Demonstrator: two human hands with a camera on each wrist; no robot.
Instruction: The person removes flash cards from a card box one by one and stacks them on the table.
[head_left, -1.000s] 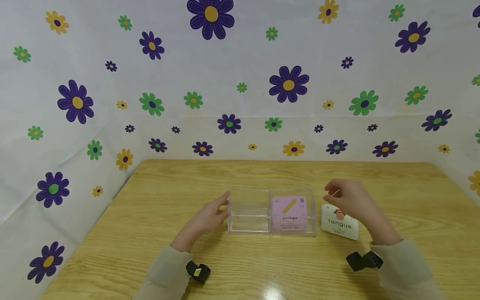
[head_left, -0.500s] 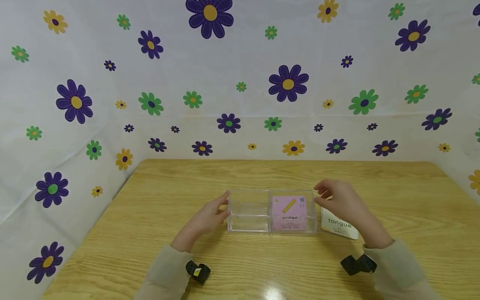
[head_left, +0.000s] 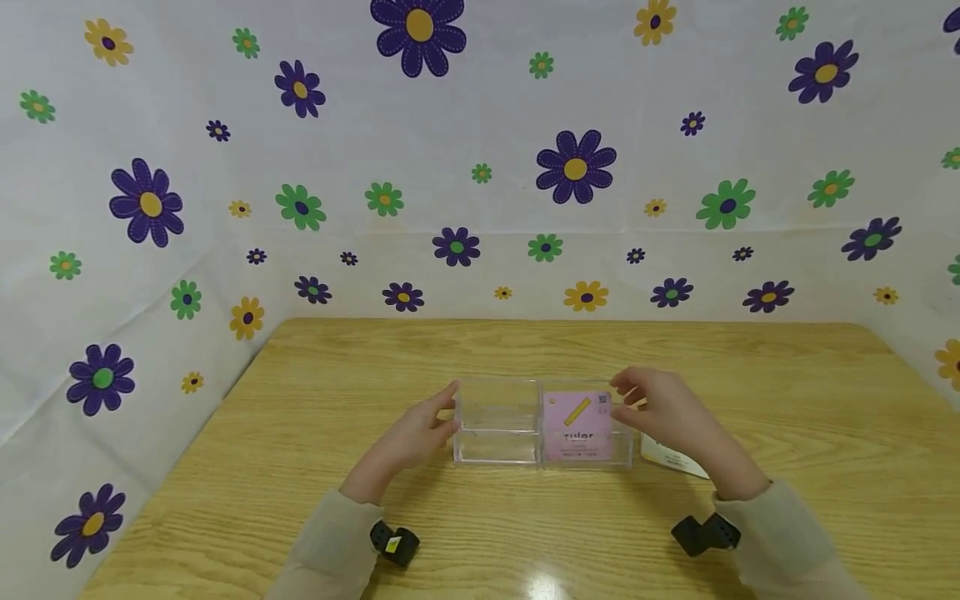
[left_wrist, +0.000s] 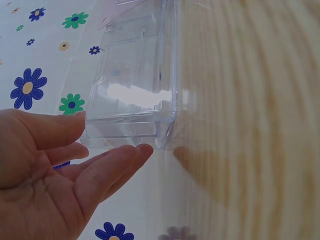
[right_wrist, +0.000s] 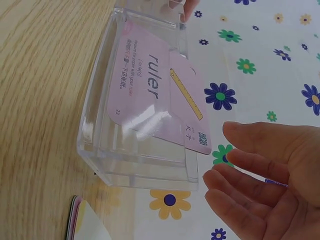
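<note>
A clear plastic box [head_left: 497, 447] with two compartments stands on the table. Its right compartment holds a pink card [head_left: 577, 421] printed "ruler"; the left one is bare. My left hand [head_left: 412, 433] is at the box's left end, and in the left wrist view its thumb and fingertips lie along that end wall [left_wrist: 122, 131]. Beside the right end is my right hand [head_left: 667, 412], its fingers loosely bent, holding nothing. In the right wrist view its fingertips are near the upper edge of the pink card. A stack of cards [head_left: 678, 461] lies under my right hand, partly hidden by it.
The wood table [head_left: 465, 533] reaches back to a white cloth [head_left: 337, 150] printed with flowers. Black straps with small devices are on both wrists, such as the left strap [head_left: 396, 543].
My right hand has moved left from above the card stack to the box's right end, over the pink card's edge. The left hand and the box stay in place.
</note>
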